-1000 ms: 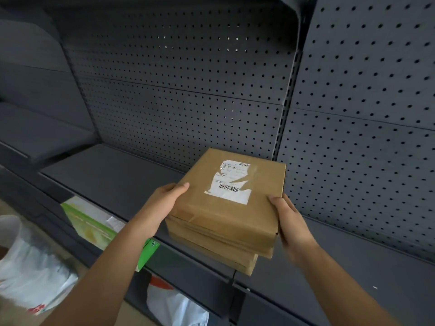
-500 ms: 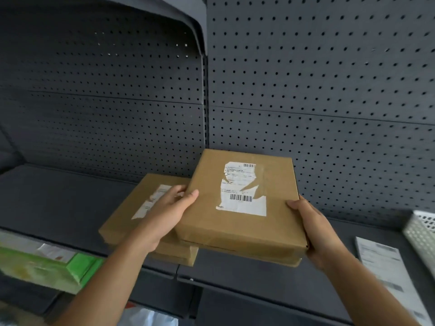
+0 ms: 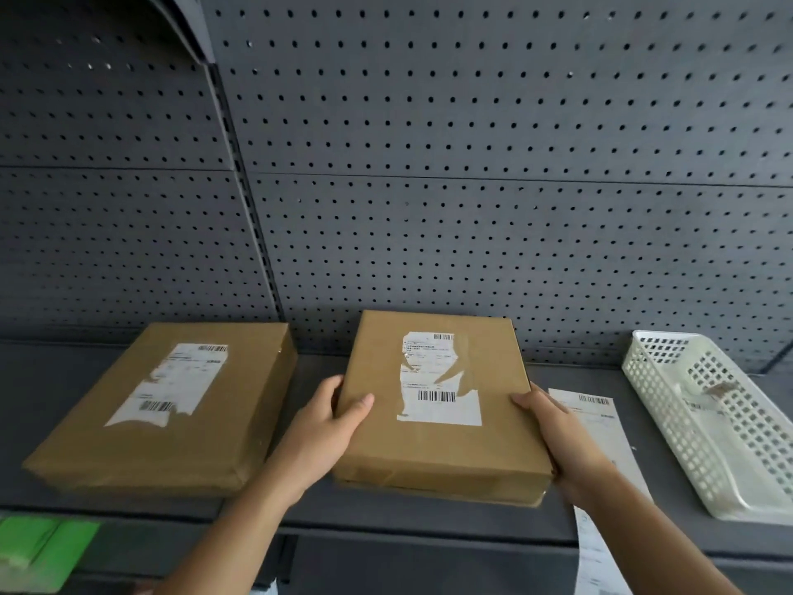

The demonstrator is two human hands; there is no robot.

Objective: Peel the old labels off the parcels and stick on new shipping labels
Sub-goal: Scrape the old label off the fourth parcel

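Both hands grip one brown parcel (image 3: 493, 444) at the centre of the frame. The left hand (image 3: 330, 423) curls round its left edge, thumb flat on top and fingers tucked along the side. The right hand (image 3: 553, 440) clamps the right edge the same way, thumb on top and fingers hidden beneath. The parcel sits low at the grey shelf (image 3: 429, 519); whether it touches cannot be told. Its old label (image 3: 437, 405) is torn and partly peeled.

Half a second ago this parcel overlapped the second parcel (image 3: 240, 423). Now the two are apart with a strip of shelf between them, and the held one is further right and lower.

The second parcel lies flat at centre left, its own worn label (image 3: 171, 384) facing up. A sheet of new labels (image 3: 600, 423) lies right of the held parcel, partly covered by the right wrist. Further right stands a white basket (image 3: 669, 423). A pegboard (image 3: 472, 208) fills the upper frame, and a green box (image 3: 43, 547) shows at lower left.
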